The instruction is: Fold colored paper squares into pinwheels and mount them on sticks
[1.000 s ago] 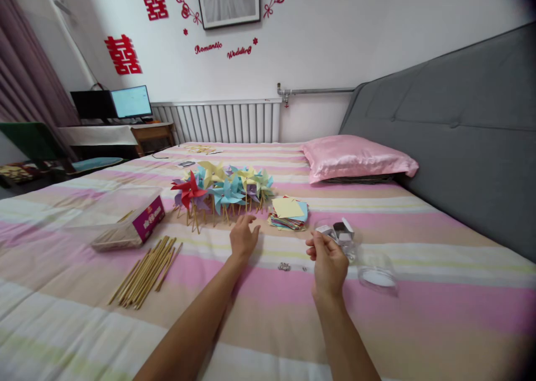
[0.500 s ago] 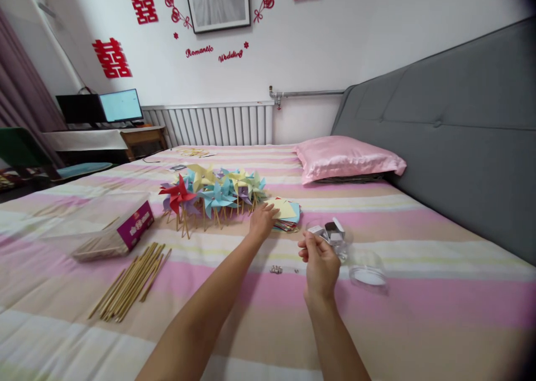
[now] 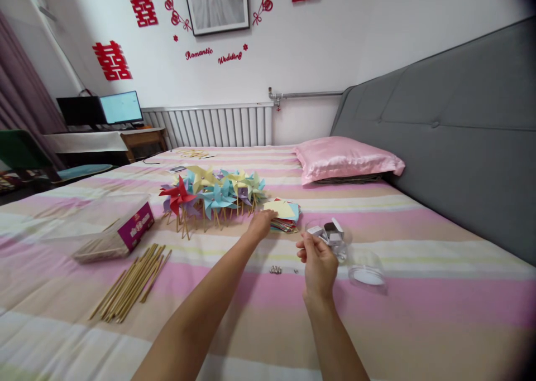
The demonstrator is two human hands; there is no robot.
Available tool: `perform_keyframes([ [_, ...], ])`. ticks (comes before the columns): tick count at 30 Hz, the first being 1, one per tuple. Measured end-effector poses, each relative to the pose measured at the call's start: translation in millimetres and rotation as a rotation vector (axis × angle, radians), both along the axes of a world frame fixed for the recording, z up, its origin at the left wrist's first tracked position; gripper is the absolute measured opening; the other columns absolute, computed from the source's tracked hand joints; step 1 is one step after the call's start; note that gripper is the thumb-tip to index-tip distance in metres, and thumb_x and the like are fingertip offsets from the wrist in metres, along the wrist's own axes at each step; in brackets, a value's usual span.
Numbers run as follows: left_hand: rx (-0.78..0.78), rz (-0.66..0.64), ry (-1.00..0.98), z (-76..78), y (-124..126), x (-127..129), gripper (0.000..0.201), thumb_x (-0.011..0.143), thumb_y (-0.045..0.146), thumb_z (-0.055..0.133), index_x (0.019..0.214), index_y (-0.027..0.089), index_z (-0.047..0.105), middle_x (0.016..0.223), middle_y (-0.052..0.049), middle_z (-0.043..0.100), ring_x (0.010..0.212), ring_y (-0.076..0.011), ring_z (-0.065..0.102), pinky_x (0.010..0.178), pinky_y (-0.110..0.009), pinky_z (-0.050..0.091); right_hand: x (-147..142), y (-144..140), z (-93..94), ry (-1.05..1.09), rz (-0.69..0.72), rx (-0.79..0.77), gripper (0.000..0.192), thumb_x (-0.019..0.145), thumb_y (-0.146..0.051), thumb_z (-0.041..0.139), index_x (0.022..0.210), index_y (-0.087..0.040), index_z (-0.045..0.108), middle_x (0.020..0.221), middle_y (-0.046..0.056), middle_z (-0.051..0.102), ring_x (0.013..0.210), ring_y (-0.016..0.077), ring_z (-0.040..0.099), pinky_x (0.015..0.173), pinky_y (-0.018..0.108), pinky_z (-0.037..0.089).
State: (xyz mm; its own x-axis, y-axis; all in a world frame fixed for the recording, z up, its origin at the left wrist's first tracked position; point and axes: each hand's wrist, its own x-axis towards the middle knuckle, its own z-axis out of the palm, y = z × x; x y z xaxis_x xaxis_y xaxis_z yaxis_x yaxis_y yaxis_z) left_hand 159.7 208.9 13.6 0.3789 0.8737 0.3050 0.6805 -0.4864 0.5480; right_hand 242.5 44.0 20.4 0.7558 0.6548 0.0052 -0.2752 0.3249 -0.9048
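At the near left edge of a stack of coloured paper [image 3: 290,223], my left hand [image 3: 262,225] has its fingers pressed together on the top yellow paper sheet [image 3: 281,208]. My right hand [image 3: 320,261] is raised over the bed in a pinch, thumb against forefinger; whatever is between them is too small to make out. Just beyond it are small white boxes [image 3: 334,237], one with its flap up. Below the hands lies a little cluster of metal bits [image 3: 275,270], with one more bit [image 3: 296,271] apart from it. Paper pinwheels [image 3: 218,196] on sticks stand left of my left hand.
A bundle of thin wooden sticks [image 3: 132,283] lies at the left, near a clear plastic box [image 3: 104,244] with a purple label. A round clear container [image 3: 367,275] sits right of my right hand. Farther back are a pink pillow [image 3: 347,159] and the grey headboard [image 3: 452,107].
My left hand has drawn back slightly toward me, and its fingers, spread over the paper before, are now closed at the sheet's edge. My right hand keeps its pinch, nearly still.
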Motion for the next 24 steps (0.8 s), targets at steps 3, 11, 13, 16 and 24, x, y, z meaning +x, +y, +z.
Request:
perform_keyframes([
  [3, -0.002, -0.093, 0.043, 0.4, 1, -1, 0.038, 0.070, 0.001, 0.052, 0.097, 0.019, 0.071, 0.104, -0.006, 0.071, 0.102, -0.0230, 0.060, 0.090, -0.030, 0.042, 0, 0, -0.2, 0.011, 0.003, 0.009, 0.034, 0.067, -0.045, 0.069, 0.078, -0.013, 0.067, 0.058, 0.000, 0.061, 0.047, 0.0080, 0.047, 0.046, 0.020, 0.038],
  [11, -0.041, -0.075, 0.039, 3.5, 5, 1, 0.054, 0.069, -0.005, 0.048, 0.115, 0.019, 0.064, 0.115, -0.007, 0.067, 0.110, -0.0237, 0.057, 0.097, -0.032, 0.038, 0, 0, 0.6, 0.024, 0.023, 0.004, 0.031, 0.067, -0.043, 0.069, 0.077, -0.013, 0.067, 0.058, -0.001, 0.061, 0.047, 0.0078, 0.048, 0.047, 0.020, 0.039],
  [13, -0.061, -0.051, 0.006, 3.4, 4, 2, 0.054, 0.069, -0.005, 0.049, 0.113, 0.020, 0.065, 0.114, -0.008, 0.067, 0.109, -0.0236, 0.058, 0.096, -0.032, 0.038, -1, 0, 1.1, 0.023, 0.025, 0.002, 0.032, 0.067, -0.043, 0.070, 0.078, -0.013, 0.067, 0.058, 0.000, 0.061, 0.047, 0.0080, 0.048, 0.047, 0.020, 0.039],
  [16, -0.086, 0.012, -0.086, 4.8, 2, 3, 0.048, 0.069, -0.003, 0.051, 0.108, 0.019, 0.068, 0.111, -0.009, 0.068, 0.107, -0.0243, 0.059, 0.095, -0.034, 0.038, -1, -1, 1.1, 0.012, 0.023, 0.003, 0.033, 0.068, -0.044, 0.069, 0.078, -0.013, 0.067, 0.058, 0.000, 0.061, 0.047, 0.0081, 0.048, 0.046, 0.020, 0.039],
  [24, -0.055, 0.195, -0.643, 45.2, -13, -19, 0.030, 0.074, 0.007, 0.049, 0.093, 0.016, 0.071, 0.094, -0.009, 0.072, 0.096, -0.0227, 0.062, 0.089, -0.034, 0.044, -1, -1, 0.7, 0.016, 0.065, -0.009, 0.035, 0.065, -0.048, 0.071, 0.075, -0.015, 0.066, 0.057, -0.001, 0.062, 0.046, 0.0073, 0.049, 0.045, 0.019, 0.037],
])
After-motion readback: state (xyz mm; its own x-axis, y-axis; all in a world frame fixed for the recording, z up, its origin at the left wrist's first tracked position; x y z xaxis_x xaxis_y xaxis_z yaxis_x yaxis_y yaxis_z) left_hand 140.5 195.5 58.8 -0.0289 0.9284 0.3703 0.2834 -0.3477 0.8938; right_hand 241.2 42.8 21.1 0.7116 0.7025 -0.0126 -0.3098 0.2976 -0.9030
